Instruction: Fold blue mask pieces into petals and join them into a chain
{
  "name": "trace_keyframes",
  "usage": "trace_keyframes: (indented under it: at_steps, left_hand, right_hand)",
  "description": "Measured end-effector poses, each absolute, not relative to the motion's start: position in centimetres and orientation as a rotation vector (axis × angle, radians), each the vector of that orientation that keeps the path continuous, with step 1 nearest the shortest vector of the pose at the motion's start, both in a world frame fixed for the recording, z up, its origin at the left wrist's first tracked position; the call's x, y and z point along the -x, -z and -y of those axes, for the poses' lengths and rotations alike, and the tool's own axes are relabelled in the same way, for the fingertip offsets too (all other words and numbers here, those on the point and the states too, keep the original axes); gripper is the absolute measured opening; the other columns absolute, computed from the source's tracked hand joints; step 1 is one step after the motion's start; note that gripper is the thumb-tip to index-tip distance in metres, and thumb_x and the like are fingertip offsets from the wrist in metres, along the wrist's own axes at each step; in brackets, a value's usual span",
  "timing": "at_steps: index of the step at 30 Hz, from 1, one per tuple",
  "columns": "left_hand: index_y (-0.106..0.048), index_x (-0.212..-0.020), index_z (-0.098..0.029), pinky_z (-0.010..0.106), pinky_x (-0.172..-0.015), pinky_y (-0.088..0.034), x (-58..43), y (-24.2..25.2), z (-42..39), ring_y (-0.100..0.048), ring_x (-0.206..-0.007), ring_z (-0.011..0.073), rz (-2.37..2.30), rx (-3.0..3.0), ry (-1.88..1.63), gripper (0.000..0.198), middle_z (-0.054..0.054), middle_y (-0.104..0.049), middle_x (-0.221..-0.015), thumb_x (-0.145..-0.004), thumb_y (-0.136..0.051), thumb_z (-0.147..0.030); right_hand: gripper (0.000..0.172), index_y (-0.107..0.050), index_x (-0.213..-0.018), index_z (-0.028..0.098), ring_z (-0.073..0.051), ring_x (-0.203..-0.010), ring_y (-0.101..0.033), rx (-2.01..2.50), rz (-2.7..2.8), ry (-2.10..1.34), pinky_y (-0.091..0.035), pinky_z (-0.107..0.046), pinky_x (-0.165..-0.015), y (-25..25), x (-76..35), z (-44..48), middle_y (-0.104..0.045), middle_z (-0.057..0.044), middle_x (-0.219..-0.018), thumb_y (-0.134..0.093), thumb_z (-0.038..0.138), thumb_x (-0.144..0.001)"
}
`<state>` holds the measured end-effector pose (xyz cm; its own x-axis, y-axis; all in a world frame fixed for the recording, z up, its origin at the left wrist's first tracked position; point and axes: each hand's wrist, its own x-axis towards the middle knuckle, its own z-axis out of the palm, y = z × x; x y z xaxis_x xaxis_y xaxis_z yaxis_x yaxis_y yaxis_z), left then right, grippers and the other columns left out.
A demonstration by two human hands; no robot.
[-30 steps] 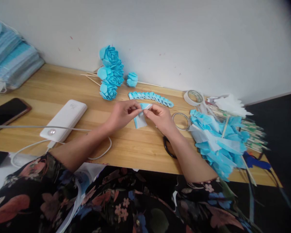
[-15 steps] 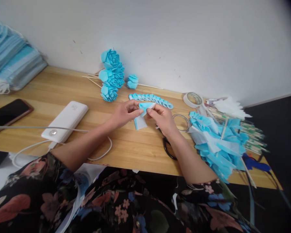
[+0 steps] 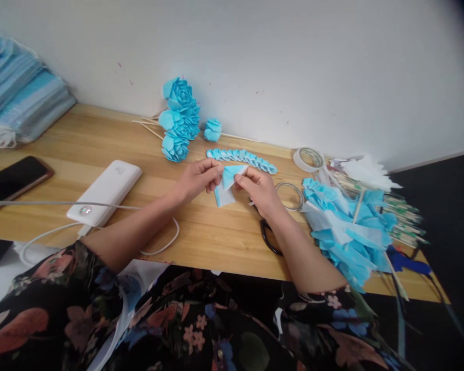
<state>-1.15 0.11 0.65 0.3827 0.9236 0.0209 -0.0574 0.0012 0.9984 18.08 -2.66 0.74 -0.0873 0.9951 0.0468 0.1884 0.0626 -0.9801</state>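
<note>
A folded piece of thin blue-and-white mask fabric [image 3: 232, 174] is held between my hands above the table. My left hand [image 3: 197, 180] is closed, thumb and fingers pinched at the piece's upper left corner. On the other side my right hand [image 3: 261, 189] grips it, thumb in front and fingers behind. Below them another strip [image 3: 225, 197] of the same fabric shows, its upper part hidden by the fold. Scissors with a black handle [image 3: 268, 237] lie partly under my right wrist. Just behind my hands runs a row of folded blue petals [image 3: 242, 157].
Blue fabric flowers [image 3: 180, 121] on sticks and a single bud [image 3: 212, 130] lie by the wall. Tape rolls [image 3: 308, 159] and a blue fabric heap [image 3: 348, 226] are on the right. A power bank [image 3: 106, 190], phone [image 3: 17, 180] and stacked masks [image 3: 23, 93] lie left.
My left thumb has drawn back from the middle of the folded piece to its left corner, so more of the fold shows. My right hand keeps its grip.
</note>
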Motion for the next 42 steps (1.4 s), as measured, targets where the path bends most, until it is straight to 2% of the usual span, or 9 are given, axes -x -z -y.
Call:
trace_keyframes:
  at_steps: [3, 7, 11, 15, 17, 19, 24, 35, 42]
  left_hand:
    - [-0.057, -0.072, -0.017, 0.019, -0.047, -0.043, 1.0, -0.5, -0.2, -0.054, -0.05, 0.0075, -0.883, -1.374, -0.83, 0.033, -0.002, -0.061, -0.061, -0.085, -0.072, -0.044]
    - [-0.053, -0.065, -0.018, 0.019, -0.049, -0.042, 1.1, -0.2, -0.4, -0.05, -0.048, 0.0065, -0.887, -1.43, -0.719, 0.031, -0.003, -0.057, -0.054, -0.081, -0.073, -0.036]
    - [-0.055, -0.065, -0.017, 0.02, -0.051, -0.043, 1.3, -0.3, -0.4, -0.052, -0.051, 0.0069, -0.876, -1.488, -0.71, 0.035, -0.002, -0.056, -0.056, -0.082, -0.071, -0.043]
    - [-0.06, -0.082, -0.017, 0.022, -0.054, -0.046, 1.3, 0.0, -0.6, -0.057, -0.057, 0.0094, -0.891, -1.478, -0.725, 0.037, -0.002, -0.062, -0.066, -0.08, -0.074, -0.052]
    - [-0.061, -0.095, -0.017, 0.022, -0.055, -0.045, 1.3, 0.5, -0.8, -0.057, -0.06, 0.0099, -0.894, -1.455, -0.769, 0.042, -0.002, -0.064, -0.072, -0.077, -0.077, -0.051]
    - [-0.062, -0.099, -0.016, 0.022, -0.058, -0.044, 1.3, 0.8, -0.9, -0.056, -0.064, 0.0097, -0.866, -1.443, -0.824, 0.045, -0.002, -0.064, -0.075, -0.074, -0.08, -0.049]
    - [-0.063, -0.088, -0.015, 0.025, -0.067, -0.046, 1.3, 1.1, -1.0, -0.057, -0.07, 0.0111, -0.795, -1.413, -0.855, 0.035, -0.001, -0.064, -0.076, -0.073, -0.08, -0.042]
    - [-0.061, -0.078, -0.016, 0.026, -0.065, -0.042, 1.4, 1.3, -1.1, -0.053, -0.067, 0.0111, -0.832, -1.433, -0.841, 0.027, -0.001, -0.06, -0.072, -0.074, -0.078, -0.036]
    - [-0.06, -0.076, -0.016, 0.024, -0.064, -0.045, 1.3, 0.6, -0.9, -0.054, -0.064, 0.01, -0.874, -1.382, -0.871, 0.021, -0.002, -0.06, -0.068, -0.076, -0.075, -0.03]
  right_hand:
    - [0.027, -0.059, -0.066, 0.023, -0.015, -0.068, -0.055, 1.263, 1.385, -1.156, -0.046, -0.032, -0.069, -0.5, -18.1, 2.6, -0.06, 0.001, -0.067, -0.069, 0.045, -0.078]
    - [0.029, -0.057, -0.063, 0.023, -0.014, -0.066, -0.053, 1.255, 1.386, -1.151, -0.046, -0.032, -0.069, -0.4, -18.1, 2.5, -0.059, 0.002, -0.066, -0.07, 0.044, -0.078]
    - [0.03, -0.057, -0.063, 0.022, -0.014, -0.065, -0.052, 1.272, 1.391, -1.131, -0.046, -0.031, -0.067, -0.4, -18.1, 2.6, -0.058, 0.002, -0.065, -0.069, 0.044, -0.078]
    - [0.029, -0.059, -0.063, 0.023, -0.014, -0.065, -0.053, 1.305, 1.401, -1.106, -0.046, -0.03, -0.066, -0.5, -18.1, 2.5, -0.059, 0.001, -0.064, -0.069, 0.044, -0.079]
    - [0.027, -0.06, -0.064, 0.022, -0.014, -0.067, -0.055, 1.291, 1.41, -1.115, -0.047, -0.031, -0.068, -0.6, -18.1, 2.5, -0.061, 0.001, -0.066, -0.069, 0.044, -0.078]
    - [0.027, -0.058, -0.064, 0.022, -0.014, -0.068, -0.055, 1.296, 1.432, -1.118, -0.047, -0.031, -0.068, -0.8, -18.1, 2.6, -0.061, 0.001, -0.067, -0.068, 0.044, -0.077]
    - [0.029, -0.054, -0.064, 0.022, -0.013, -0.068, -0.052, 1.334, 1.491, -1.148, -0.042, -0.029, -0.066, -1.1, -17.9, 2.9, -0.059, 0.002, -0.065, -0.066, 0.044, -0.079]
    - [0.029, -0.053, -0.064, 0.022, -0.011, -0.064, -0.043, 1.333, 1.59, -1.111, -0.035, -0.029, -0.064, -0.7, -17.9, 2.8, -0.053, 0.003, -0.064, -0.065, 0.042, -0.081]
    - [0.026, -0.065, -0.072, 0.022, -0.015, -0.074, -0.059, 1.244, 1.498, -1.227, -0.048, -0.031, -0.074, -1.0, -17.9, 2.9, -0.066, 0.0, -0.076, -0.064, 0.045, -0.085]
